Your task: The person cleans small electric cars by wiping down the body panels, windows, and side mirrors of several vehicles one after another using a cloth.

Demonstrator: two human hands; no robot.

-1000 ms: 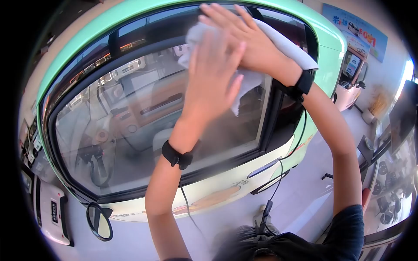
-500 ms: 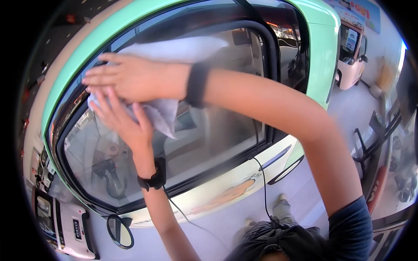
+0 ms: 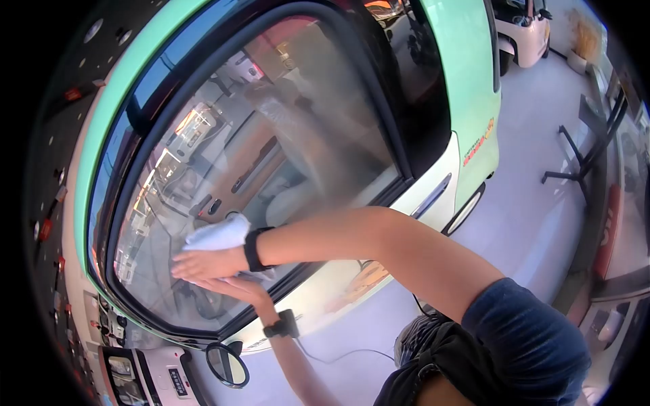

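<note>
A pale, whitish cloth (image 3: 220,233) lies bunched against the lower front part of the car's side window (image 3: 271,155). My right hand (image 3: 211,264) presses it to the glass with outstretched fingers held close together. Just below, partly covered by the right hand, my left hand (image 3: 240,289) also holds the cloth on the pane. A corner of the cloth shows between the two wrists. Hazy streaks mark the glass toward the rear of the window. I wear a dark band on each wrist.
The mint-green and cream car has its side mirror (image 3: 228,365) close below my left hand. A thin cable (image 3: 345,353) trails from my left wrist. A pinkish vehicle (image 3: 172,375) stands at lower left, another (image 3: 525,37) at upper right. A black stand (image 3: 586,149) is on the right.
Both hands and the cloth have slid from the window's upper area down to its lower front part. The cloth is more bunched up. My view has shifted, showing more of the car's rear panel.
</note>
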